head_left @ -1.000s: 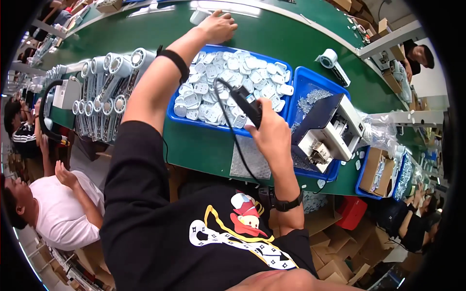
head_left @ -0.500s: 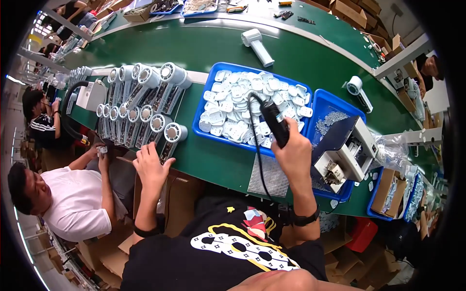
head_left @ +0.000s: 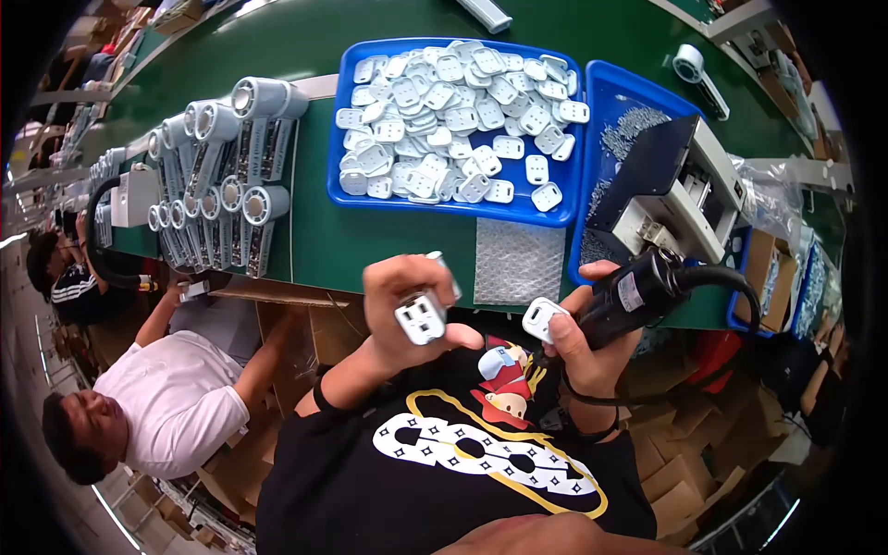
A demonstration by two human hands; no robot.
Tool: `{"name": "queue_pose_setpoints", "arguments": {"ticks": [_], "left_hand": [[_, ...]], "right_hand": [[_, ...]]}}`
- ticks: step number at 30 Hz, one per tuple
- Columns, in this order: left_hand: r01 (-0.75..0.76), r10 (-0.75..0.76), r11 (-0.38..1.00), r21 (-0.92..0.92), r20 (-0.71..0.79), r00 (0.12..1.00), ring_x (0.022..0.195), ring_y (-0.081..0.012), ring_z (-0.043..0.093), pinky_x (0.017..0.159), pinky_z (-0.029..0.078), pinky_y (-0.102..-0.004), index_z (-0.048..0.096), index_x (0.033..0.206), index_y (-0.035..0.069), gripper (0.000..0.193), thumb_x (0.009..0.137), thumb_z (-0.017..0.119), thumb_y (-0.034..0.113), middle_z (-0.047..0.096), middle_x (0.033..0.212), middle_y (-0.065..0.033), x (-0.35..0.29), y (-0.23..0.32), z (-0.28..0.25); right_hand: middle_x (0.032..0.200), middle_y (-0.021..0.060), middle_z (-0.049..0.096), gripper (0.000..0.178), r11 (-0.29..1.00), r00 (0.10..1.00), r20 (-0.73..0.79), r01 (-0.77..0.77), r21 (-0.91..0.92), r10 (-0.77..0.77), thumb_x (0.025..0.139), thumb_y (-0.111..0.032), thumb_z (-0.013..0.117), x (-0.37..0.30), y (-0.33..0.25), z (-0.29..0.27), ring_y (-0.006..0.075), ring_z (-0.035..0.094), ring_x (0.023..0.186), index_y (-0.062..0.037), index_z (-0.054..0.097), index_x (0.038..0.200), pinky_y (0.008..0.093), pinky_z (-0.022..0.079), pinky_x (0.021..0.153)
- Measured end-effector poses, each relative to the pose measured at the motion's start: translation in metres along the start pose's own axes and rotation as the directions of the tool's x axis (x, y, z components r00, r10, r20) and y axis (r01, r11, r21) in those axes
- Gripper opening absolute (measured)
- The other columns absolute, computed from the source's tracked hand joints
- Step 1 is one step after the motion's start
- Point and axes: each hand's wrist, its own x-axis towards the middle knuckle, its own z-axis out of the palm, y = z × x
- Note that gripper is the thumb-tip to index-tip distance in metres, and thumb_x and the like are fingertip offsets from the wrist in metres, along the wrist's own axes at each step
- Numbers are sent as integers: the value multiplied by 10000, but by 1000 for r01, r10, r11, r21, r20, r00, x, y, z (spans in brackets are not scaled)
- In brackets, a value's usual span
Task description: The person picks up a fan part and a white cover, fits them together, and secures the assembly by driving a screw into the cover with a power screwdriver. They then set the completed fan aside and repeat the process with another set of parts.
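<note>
My left hand [head_left: 402, 296] is wrapped around a white housing [head_left: 421, 319]; its end face with several squarish holes is turned toward me, and the rest is mostly hidden by my fingers. My right hand [head_left: 592, 347] grips a black electric screwdriver [head_left: 634, 296], its cable curving down to the right. Between that hand's thumb and fingers is also a small white cover plate [head_left: 544, 320] with a slot in it. The two hands are in front of my chest, with the plate and housing apart. Beyond them, a blue tray [head_left: 338, 139] holds a heap of similar plates.
Rows of white round-headed fan-like units [head_left: 265, 205] stand at left. A second blue tray [head_left: 597, 83] carries small screws and a screw-feeding machine [head_left: 684, 199]. Bubble wrap [head_left: 518, 264] lies near the table edge. A co-worker in white [head_left: 176, 398] sits at left.
My left hand has come back from the row of units and now holds a housing. My right hand has drawn back from the tray with the screwdriver and now has a plate too.
</note>
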Motion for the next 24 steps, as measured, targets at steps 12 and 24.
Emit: {"name": "queue_pose_setpoints", "arguments": {"ticks": [12, 24], "left_hand": [[-46, 37, 999, 13, 394, 918, 778, -330, 565, 712, 416, -412, 575, 1009, -2, 388, 825, 665, 327, 597, 905, -160, 39, -40, 88], [-39, 31, 999, 12, 376, 926, 715, -303, 595, 669, 422, -396, 606, 922, 19, 314, 919, 547, 327, 613, 816, -122, 49, -39, 98]], "right_hand": [[736, 28, 603, 498, 973, 978, -193, 38, -227, -84, 867, -71, 759, -8, 31, -33, 72, 566, 619, -3, 442, 1245, 205, 445, 622], [758, 28, 590, 471, 988, 995, -96, 2, -157, -17, 852, -34, 750, -3, 29, -46, 80, 575, 618, -21, 451, 1216, 210, 447, 601]]}}
